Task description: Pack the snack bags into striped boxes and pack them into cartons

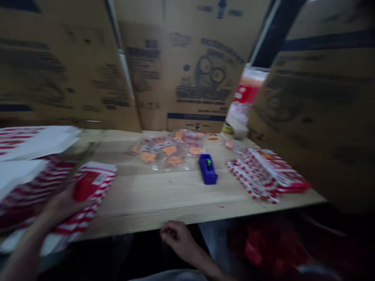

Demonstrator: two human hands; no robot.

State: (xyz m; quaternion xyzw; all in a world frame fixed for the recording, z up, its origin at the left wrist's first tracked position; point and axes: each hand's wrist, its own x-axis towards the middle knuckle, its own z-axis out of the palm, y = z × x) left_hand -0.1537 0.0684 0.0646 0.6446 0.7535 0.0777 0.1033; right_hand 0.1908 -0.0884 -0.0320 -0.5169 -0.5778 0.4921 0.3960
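Red-and-white striped paper bags (93, 191) lie at the left end of the worktop (152, 203), with the blurred left hand (63, 205) on them, its grip part open and its hold unclear. The right hand (177, 238), loosely curled around nothing visible, sits just below the front edge, well apart from the blue tape dispenser (208, 169).

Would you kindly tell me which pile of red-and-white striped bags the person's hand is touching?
It is the left pile, under the left hand. The other striped pile lies at the right of the wooden table, with no hand on it.
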